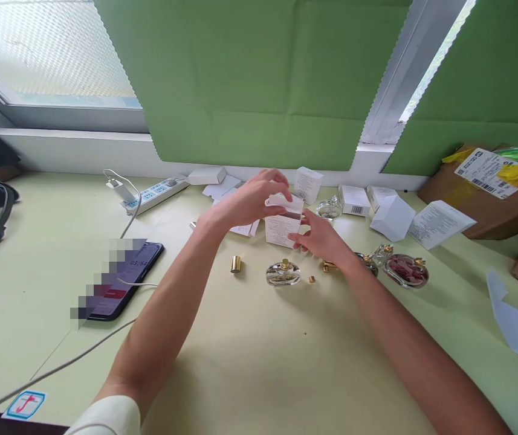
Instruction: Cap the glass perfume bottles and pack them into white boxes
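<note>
A white printed box with a grey band stands upright on the table, its top end partly hidden by fingers. My left hand arches over that top end, thumb at the front and fingers curled above. At its right side, my right hand grips the box between thumb and fingers. In front of the box sits a clear glass perfume bottle with a gold neck. To its left stands a gold cap, and a tiny gold piece lies to its right.
More perfume bottles, one reddish, lie beyond my right forearm. Several white boxes line the back. A phone with a cable and a power strip are on the left. A cardboard box stands at the right.
</note>
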`<action>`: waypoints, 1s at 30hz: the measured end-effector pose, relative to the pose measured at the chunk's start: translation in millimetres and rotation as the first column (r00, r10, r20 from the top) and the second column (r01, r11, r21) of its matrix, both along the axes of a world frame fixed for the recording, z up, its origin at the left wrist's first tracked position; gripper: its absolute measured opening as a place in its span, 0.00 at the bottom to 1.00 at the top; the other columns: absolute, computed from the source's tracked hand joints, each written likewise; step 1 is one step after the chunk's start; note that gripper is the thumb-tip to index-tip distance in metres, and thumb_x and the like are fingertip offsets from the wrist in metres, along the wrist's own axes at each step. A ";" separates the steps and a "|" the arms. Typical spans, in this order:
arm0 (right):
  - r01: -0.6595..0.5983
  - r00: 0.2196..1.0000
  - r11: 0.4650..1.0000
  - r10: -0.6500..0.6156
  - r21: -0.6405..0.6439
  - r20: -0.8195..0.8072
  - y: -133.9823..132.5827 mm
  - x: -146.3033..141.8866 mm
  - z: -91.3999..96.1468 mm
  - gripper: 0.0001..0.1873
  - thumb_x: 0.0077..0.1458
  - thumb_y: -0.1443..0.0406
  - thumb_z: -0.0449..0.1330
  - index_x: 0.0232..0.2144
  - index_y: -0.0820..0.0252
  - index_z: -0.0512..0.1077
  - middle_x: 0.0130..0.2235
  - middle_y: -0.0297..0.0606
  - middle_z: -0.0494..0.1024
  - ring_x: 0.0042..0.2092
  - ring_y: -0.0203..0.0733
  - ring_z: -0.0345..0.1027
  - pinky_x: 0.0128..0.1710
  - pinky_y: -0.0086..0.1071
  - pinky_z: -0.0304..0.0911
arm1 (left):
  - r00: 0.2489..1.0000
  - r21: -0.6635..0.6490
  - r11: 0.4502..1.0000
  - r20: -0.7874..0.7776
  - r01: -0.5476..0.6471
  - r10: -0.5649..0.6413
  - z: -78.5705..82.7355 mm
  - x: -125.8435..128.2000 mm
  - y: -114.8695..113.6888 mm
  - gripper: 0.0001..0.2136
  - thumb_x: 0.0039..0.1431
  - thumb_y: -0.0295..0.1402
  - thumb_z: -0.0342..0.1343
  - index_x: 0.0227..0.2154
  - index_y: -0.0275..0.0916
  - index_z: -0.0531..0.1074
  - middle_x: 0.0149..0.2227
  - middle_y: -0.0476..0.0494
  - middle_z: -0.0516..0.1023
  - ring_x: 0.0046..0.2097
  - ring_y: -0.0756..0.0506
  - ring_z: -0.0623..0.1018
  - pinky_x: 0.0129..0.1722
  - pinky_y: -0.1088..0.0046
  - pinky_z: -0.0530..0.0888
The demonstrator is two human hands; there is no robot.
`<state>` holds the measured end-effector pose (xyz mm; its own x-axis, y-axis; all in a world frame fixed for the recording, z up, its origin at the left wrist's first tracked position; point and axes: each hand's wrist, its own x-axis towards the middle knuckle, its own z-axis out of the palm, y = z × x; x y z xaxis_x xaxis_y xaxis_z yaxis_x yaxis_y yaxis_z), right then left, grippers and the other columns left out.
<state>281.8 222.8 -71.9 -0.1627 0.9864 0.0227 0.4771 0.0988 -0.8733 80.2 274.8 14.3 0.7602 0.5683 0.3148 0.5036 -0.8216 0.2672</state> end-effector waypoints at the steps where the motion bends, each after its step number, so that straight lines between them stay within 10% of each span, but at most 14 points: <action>1: 0.005 1.000 1.000 -0.005 0.006 -0.002 -0.2 0.7 1.6 0.25 0.54 0.63 0.63 0.53 0.52 0.63 0.53 0.41 0.74 0.27 0.34 0.74 0.24 0.30 0.70 | 0.999 0.050 0.999 0.044 -0.005 0.002 6.0 0.4 -6.1 0.07 0.62 0.36 0.56 0.42 0.44 0.75 0.51 0.44 0.70 0.54 0.43 0.69 0.50 0.67 0.67; 12: 0.045 0.997 0.998 -0.048 0.042 0.067 -0.2 9.1 16.3 0.27 0.52 0.60 0.65 0.53 0.51 0.62 0.51 0.38 0.76 0.28 0.34 0.71 0.24 0.32 0.67 | 0.993 0.026 0.999 -0.121 0.019 -0.015 0.0 8.6 -8.6 0.12 0.66 0.30 0.46 0.40 0.42 0.76 0.36 0.47 0.79 0.35 0.49 0.74 0.34 0.72 0.65; 21: -0.042 0.973 0.999 0.045 0.021 -0.225 -7.1 10.4 32.7 0.24 0.55 0.51 0.62 0.51 0.50 0.66 0.50 0.38 0.77 0.48 0.45 0.73 0.43 0.40 0.73 | 0.905 -0.158 0.958 0.323 -0.238 0.278 6.7 3.3 1.6 0.07 0.61 0.30 0.52 0.34 0.37 0.75 0.32 0.46 0.79 0.31 0.52 0.73 0.29 0.76 0.66; 30: -0.090 0.929 0.977 0.012 -0.195 -0.370 -22.1 4.5 50.0 0.32 0.56 0.48 0.60 0.58 0.52 0.58 0.42 0.41 0.79 0.29 0.43 0.77 0.29 0.40 0.75 | 0.887 -0.441 0.871 0.283 -0.218 0.366 -11.7 4.5 15.4 0.10 0.62 0.35 0.54 0.39 0.37 0.77 0.35 0.42 0.80 0.34 0.50 0.75 0.31 0.75 0.70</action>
